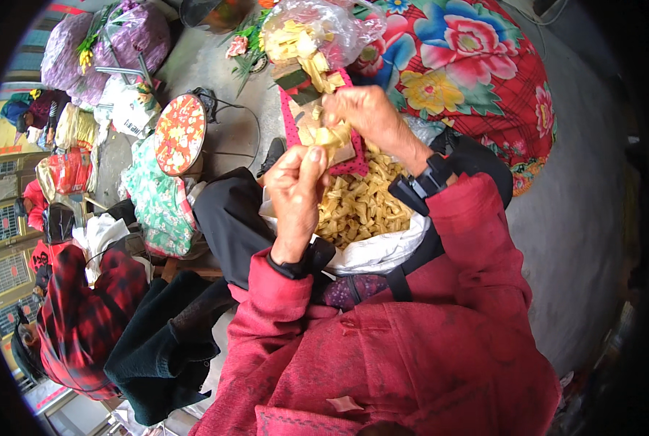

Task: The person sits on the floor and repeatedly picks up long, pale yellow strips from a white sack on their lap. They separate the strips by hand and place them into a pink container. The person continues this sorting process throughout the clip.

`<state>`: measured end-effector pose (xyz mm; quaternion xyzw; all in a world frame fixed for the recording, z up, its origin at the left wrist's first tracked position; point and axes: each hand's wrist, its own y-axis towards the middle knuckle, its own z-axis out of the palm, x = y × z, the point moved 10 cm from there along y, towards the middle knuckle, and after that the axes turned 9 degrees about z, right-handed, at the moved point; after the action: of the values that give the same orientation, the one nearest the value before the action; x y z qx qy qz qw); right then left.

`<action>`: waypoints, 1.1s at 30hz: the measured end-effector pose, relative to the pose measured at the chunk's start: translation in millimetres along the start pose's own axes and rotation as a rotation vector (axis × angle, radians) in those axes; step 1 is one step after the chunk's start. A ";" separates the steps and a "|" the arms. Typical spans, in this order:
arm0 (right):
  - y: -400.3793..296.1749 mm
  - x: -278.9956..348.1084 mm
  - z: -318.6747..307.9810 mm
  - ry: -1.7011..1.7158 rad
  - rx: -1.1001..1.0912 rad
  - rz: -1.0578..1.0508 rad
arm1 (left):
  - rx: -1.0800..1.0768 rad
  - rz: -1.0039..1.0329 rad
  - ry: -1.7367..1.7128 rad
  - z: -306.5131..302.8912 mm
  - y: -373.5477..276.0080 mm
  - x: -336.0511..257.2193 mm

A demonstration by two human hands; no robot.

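Observation:
My left hand (297, 188) pinches a strip of gold paper (333, 137) between thumb and curled fingers. Close above it, my right hand (365, 114) is curled at the strip's upper edge; its fingertips are partly hidden. Beneath both hands lies a board with a pink dotted cloth (360, 158), and a wooden block (343, 155) shows on it. A white woven sack (381, 253) between my knees holds many small folded gold paper pieces (365, 207). At the board's far end, loose gold paper strips (316, 68) spill from a clear plastic bag (346, 27).
A large flowered red cloth bundle (466, 71) stands at the upper right. Left of me are a round patterned stool top (180, 134), a green patterned cloth (160, 201) and a cable (256, 125). A person in a checked jacket (84, 321) sits close by at the lower left.

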<state>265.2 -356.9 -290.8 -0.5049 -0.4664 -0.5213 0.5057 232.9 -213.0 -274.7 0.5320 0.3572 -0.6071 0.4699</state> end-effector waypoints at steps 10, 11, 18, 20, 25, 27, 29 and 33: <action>-0.6 -3.2 -28.7 -0.282 -0.211 0.015 | 0.104 0.118 0.116 -8.8 21.1 3.6; -0.9 -4.8 -24.6 -0.312 -0.204 0.023 | 0.138 0.201 0.170 -3.2 21.4 1.7; 0.2 -17.2 -7.3 -0.689 -0.144 0.084 | 0.169 0.247 0.488 5.2 16.5 15.1; -3.0 0.8 -11.2 -0.664 -0.245 -0.085 | 0.119 0.231 0.368 2.3 12.9 12.5; -6.4 9.8 -16.6 -0.678 -0.306 -0.174 | 0.035 0.215 0.283 -6.3 0.0 -5.1; -6.5 10.6 -17.6 -0.680 -0.314 -0.194 | 0.034 0.236 0.343 -8.5 -2.3 -12.0; 0.3 -4.7 -24.4 -0.669 -0.313 -0.035 | 0.008 0.150 0.271 -15.7 -0.6 -2.9; 10.2 -13.9 -30.0 -0.493 -0.281 0.001 | -0.002 0.133 0.289 -30.0 30.9 24.8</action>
<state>273.5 -386.6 -306.6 -0.6817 -0.4982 -0.4421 0.3026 271.8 -199.0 -302.4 0.6358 0.3859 -0.4914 0.4533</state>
